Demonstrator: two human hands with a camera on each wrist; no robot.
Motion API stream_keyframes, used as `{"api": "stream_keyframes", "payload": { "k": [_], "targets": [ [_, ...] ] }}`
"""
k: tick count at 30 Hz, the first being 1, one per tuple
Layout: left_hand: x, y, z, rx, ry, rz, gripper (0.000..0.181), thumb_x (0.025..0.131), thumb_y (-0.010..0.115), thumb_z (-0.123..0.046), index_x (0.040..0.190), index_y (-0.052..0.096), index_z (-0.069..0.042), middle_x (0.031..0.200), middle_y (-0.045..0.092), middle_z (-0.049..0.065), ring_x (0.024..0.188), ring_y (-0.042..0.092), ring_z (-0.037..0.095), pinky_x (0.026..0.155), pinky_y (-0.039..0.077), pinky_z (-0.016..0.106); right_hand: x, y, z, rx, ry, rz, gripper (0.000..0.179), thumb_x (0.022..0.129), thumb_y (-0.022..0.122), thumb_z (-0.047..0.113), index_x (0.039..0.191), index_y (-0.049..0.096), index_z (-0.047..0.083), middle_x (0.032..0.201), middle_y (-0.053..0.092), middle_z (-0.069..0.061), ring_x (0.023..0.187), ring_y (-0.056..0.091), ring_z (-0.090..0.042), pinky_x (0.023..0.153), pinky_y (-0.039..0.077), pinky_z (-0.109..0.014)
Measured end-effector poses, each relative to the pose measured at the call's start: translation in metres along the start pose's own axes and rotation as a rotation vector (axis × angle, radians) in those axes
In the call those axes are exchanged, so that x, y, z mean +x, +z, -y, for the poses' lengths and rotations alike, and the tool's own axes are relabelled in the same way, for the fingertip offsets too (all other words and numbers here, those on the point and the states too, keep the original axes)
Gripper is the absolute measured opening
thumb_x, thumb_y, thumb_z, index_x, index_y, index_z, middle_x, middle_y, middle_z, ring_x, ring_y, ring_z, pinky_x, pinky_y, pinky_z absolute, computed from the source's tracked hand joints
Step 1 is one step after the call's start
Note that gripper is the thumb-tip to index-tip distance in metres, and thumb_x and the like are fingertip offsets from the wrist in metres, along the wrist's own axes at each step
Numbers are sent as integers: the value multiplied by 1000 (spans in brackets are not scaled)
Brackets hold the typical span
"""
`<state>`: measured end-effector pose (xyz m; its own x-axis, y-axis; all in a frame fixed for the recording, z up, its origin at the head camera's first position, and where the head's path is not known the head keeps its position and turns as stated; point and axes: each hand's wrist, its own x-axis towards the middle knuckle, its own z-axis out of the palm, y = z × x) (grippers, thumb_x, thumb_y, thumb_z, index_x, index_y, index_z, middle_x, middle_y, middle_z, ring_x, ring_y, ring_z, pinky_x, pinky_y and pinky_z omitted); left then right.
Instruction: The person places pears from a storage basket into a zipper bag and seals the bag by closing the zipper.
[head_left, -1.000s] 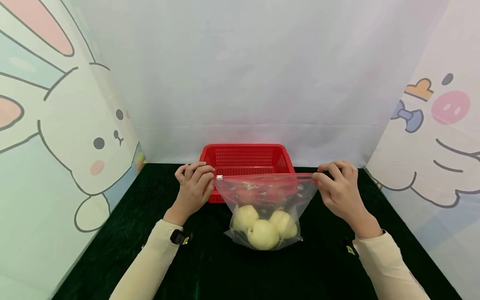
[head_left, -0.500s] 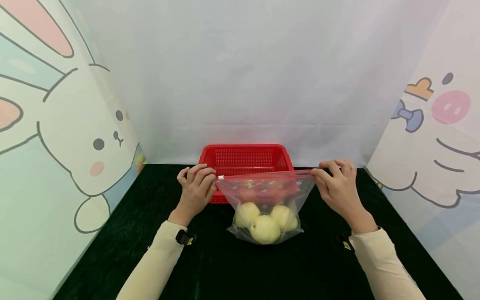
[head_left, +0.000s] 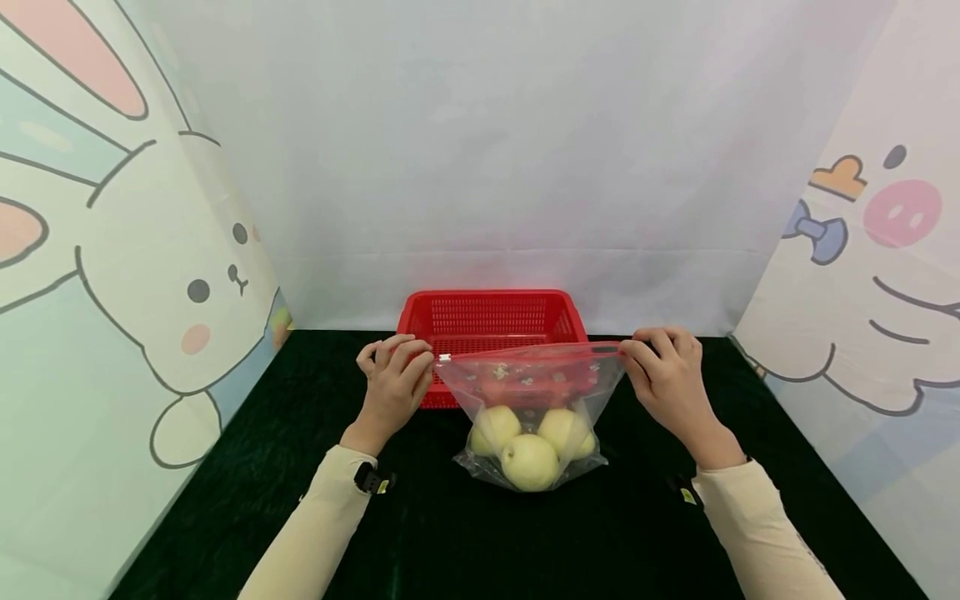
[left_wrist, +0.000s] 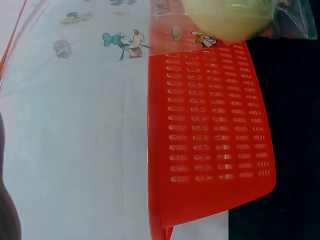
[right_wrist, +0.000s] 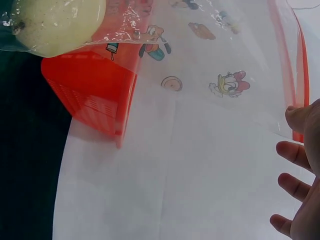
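A clear zip bag (head_left: 480, 400) with a red zip strip along its top hangs between my two hands. Small cartoon prints show on its plastic in both wrist views. Three pale yellow-green apples (head_left: 529, 462) lie grouped at its bottom. My left hand (head_left: 393, 385) pinches the top left corner, beside a white zip slider (head_left: 444, 358). At the opposite corner, my right hand (head_left: 670, 387) pinches the end of the red strip between thumb and finger, its other fingers spread apart in the right wrist view. The strip is stretched nearly straight.
Behind the bag stands a red slotted plastic basket (head_left: 491, 312), partly covered by it. A dark green cloth (head_left: 465, 550) covers the table. A pale backdrop (head_left: 510, 150) rises at the back, with cartoon-printed panels on both sides.
The bag has risen a little in the head view and its apples have shifted slightly up. My right hand has come slightly inward to the left, my left hand slightly to the right.
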<state>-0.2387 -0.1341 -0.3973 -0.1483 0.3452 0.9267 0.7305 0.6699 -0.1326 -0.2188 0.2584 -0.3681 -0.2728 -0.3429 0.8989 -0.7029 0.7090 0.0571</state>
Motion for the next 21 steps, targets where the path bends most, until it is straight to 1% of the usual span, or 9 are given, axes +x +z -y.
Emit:
{"api": "stream_keyframes", "payload": {
  "k": [8,13,17,21],
  "targets": [
    [0,-3,-3,-10,-20,15,27,107,42,-21,98,63,-6,108,60,14,106,48,37,86,20,61,2,-2,7,22,27,20,36,104,50,33,96,69,3,99,59,-19,92,45,-45,73,29,-62],
    [1,-4,-5,-7,-21,31,26,108,40,-22,101,62,-9,109,59,13,107,47,36,87,20,61,4,-3,13,42,46,51,40,104,48,38,101,68,3,103,58,-19,93,44,-44,75,29,-61],
    [1,-3,-6,-14,-18,23,25,108,41,-21,100,62,-8,108,60,14,106,47,37,86,20,61,8,-3,18,62,53,65,43,104,47,41,105,66,3,106,58,-20,96,43,-44,76,28,-61],
    [2,-3,-6,-25,-14,12,24,107,43,-20,100,62,-7,106,60,15,106,48,38,86,20,62,13,1,25,80,52,102,44,103,46,43,108,63,2,109,56,-20,99,44,-44,79,29,-61]
  ]
}}
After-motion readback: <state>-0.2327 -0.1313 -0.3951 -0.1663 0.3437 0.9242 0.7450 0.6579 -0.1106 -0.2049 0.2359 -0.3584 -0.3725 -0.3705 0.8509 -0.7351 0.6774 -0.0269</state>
